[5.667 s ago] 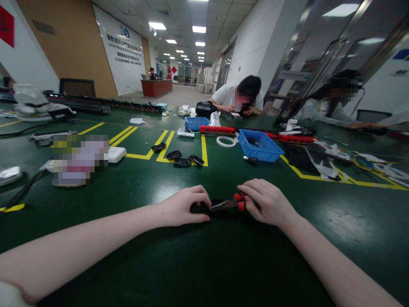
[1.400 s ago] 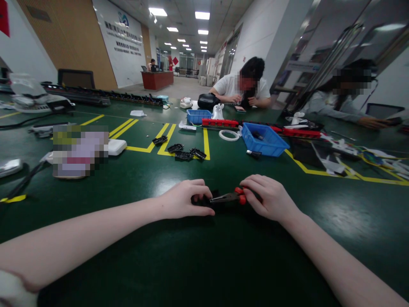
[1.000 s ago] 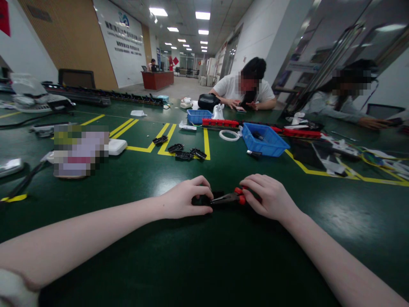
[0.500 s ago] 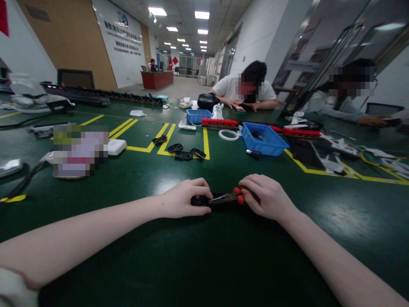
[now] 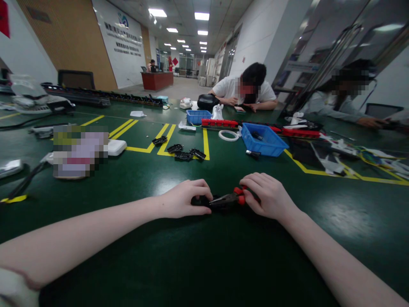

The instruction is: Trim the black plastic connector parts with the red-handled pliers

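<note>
little has just shifted: the left hand (image 5: 185,198) pinches a black part (image 5: 200,201) while the right hand (image 5: 264,194), beside it, grips pliers (image 5: 227,198), so work seems midway.

We've got white ceiling lights (image 5: 202,16) overhead, yet the green table (image 5: 204,264) goes nearly black up close, with hazy glare at right. We can barely make out the black part (image 5: 199,201). Wide-angle stretch slants the walls (image 5: 255,40), and pixelation hides a few spots.
</note>
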A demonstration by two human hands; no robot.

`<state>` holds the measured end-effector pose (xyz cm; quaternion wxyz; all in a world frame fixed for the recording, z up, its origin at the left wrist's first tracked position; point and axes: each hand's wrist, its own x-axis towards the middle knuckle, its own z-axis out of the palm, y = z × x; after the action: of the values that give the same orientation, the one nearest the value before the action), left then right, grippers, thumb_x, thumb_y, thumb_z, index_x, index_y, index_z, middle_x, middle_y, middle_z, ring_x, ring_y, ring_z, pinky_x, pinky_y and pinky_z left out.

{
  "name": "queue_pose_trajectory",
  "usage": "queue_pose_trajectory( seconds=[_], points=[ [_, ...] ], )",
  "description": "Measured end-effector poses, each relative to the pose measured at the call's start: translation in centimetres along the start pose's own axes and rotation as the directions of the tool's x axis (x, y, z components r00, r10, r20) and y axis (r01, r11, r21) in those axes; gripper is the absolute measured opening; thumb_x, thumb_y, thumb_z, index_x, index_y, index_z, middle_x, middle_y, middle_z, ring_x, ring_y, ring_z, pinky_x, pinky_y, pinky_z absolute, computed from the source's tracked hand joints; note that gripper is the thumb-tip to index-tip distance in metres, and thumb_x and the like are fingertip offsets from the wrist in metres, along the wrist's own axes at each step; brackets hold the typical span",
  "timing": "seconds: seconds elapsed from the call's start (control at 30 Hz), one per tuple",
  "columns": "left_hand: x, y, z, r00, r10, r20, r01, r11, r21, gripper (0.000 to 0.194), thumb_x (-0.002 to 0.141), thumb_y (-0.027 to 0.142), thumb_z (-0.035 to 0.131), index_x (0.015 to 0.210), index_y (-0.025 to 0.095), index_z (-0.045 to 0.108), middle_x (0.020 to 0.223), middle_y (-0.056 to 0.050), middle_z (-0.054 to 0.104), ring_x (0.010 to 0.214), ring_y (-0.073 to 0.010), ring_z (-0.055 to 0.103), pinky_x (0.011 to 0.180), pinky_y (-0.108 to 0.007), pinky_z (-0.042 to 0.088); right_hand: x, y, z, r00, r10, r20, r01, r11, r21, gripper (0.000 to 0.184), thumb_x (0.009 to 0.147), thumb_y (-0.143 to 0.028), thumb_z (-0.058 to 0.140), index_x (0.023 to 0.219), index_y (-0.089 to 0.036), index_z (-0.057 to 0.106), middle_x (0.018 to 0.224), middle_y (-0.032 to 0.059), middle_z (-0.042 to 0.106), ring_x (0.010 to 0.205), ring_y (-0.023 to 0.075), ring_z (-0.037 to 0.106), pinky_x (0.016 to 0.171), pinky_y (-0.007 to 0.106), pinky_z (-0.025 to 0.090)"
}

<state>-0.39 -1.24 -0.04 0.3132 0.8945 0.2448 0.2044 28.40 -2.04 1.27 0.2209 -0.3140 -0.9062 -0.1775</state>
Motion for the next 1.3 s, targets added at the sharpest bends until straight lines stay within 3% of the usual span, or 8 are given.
queue_pose_trajectory(
  seconds=[0.5,0.93,1.3],
  points=[
    [0.0,-0.1,-0.2,0.999,-0.03,0.022,0.031,0.997,-0.07,0.02,0.088,0.034,0.07,0.1,0.018,0.068,0.108,-0.005,0.058,0.093,-0.0191,0.06,0.08,-0.033,0.049,0.3,-0.9,-0.1,1.0,0.023,0.012,-0.023,1.0,0.015,0.016,0.088,-0.019,0.048,0.092,-0.015,0.063,0.086,0.0101,0.068,0.075,0.0204,0.06,0.067,0.034,0.048],
    [0.1,-0.1,-0.2,0.998,-0.061,0.016,0.062,0.993,-0.105,0.023,0.087,0.036,0.071,0.101,0.019,0.068,0.106,-0.004,0.057,0.091,-0.0185,0.058,0.076,-0.03,0.049,0.3,0.1,-0.1,0.999,0.01,0.049,-0.009,1.0,-0.018,0.018,0.09,-0.021,0.047,0.094,-0.014,0.063,0.09,0.0111,0.068,0.079,0.0214,0.061,0.068,0.035,0.047],
    [0.0,0.0,-0.2,0.998,-0.068,0.01,0.068,0.992,-0.11,0.022,0.087,0.035,0.071,0.1,0.018,0.068,0.105,-0.005,0.057,0.087,-0.0177,0.057,0.075,-0.031,0.049,0.5,-0.8,-0.3,0.999,0.043,0.013,-0.043,0.999,-0.002,0.015,0.088,-0.02,0.051,0.093,-0.015,0.064,0.087,0.0102,0.068,0.077,0.0215,0.061,0.068,0.035,0.047]
  ],
)
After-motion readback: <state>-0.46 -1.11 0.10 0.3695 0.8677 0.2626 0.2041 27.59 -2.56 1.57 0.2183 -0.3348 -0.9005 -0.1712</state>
